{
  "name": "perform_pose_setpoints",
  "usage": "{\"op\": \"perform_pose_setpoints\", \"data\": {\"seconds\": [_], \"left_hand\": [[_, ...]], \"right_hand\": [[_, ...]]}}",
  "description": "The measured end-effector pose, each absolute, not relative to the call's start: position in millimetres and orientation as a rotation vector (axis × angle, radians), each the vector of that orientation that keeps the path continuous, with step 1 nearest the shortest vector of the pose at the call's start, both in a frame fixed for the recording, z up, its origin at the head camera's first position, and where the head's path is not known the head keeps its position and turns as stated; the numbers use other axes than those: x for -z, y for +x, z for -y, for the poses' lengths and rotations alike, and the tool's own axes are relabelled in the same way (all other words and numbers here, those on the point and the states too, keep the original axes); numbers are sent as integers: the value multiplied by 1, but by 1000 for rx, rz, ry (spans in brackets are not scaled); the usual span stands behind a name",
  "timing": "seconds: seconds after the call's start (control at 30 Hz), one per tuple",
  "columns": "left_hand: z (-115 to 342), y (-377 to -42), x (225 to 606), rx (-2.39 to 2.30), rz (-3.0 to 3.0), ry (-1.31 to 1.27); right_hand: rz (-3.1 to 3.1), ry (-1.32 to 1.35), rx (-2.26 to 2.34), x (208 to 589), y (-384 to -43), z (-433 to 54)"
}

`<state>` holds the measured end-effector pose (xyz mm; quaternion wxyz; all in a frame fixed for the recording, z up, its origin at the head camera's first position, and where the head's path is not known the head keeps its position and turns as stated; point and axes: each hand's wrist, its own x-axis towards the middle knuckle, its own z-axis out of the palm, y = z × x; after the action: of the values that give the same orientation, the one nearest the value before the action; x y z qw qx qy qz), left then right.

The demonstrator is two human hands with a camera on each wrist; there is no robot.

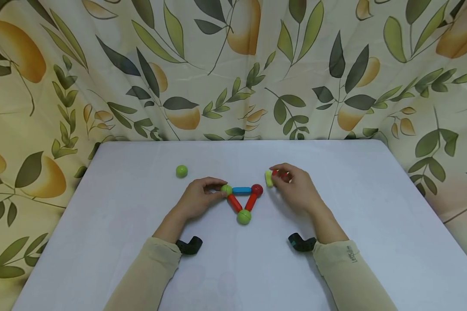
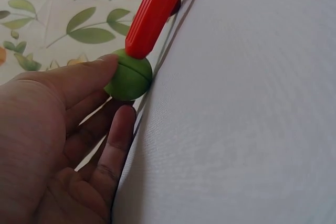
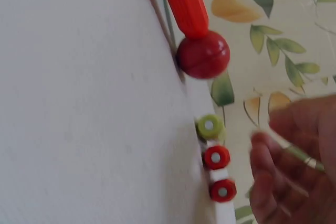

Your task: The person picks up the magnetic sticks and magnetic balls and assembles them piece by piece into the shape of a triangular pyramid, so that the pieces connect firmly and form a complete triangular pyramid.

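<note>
A triangle of toy balls and rods lies on the table. Its corners are a left green ball [image 1: 226, 190], a red ball [image 1: 257, 190] and a near green ball [image 1: 244, 217]. A blue rod [image 1: 241, 191] joins the two far corners, and red rods [image 1: 235, 203] form the other sides. My left hand [image 1: 198, 196] pinches the left green ball between thumb and fingers. Beside a yellow-green rod [image 3: 209, 125] and two loose red rods [image 3: 216, 157], my right hand [image 3: 294, 166] hovers with its fingers apart from them. Silvery discs show on those rods' ends.
A loose green ball [image 1: 181, 171] sits at the far left of the white table [image 1: 140, 164]. Behind the table's far edge hangs a leaf-and-fruit patterned cloth [image 1: 225, 125]. Black wrist devices [image 1: 190, 245] are on both wrists.
</note>
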<state>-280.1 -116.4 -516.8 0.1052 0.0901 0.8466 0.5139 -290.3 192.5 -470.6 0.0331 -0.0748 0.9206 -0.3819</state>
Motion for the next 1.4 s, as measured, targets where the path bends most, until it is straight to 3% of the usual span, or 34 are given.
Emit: {"op": "perform_pose_setpoints", "data": {"seconds": [0.23, 1.0, 1.4], "left_hand": [[115, -278, 520, -1505, -2539, 266], [115, -280, 517, -1481, -2559, 289], [113, -280, 515, -1468, -2570, 310]], "right_hand": [[-2834, 159, 1124, 471, -296, -210], [-2902, 188, 984, 483, -298, -213], [-2867, 67, 1134, 460, -293, -201]]}}
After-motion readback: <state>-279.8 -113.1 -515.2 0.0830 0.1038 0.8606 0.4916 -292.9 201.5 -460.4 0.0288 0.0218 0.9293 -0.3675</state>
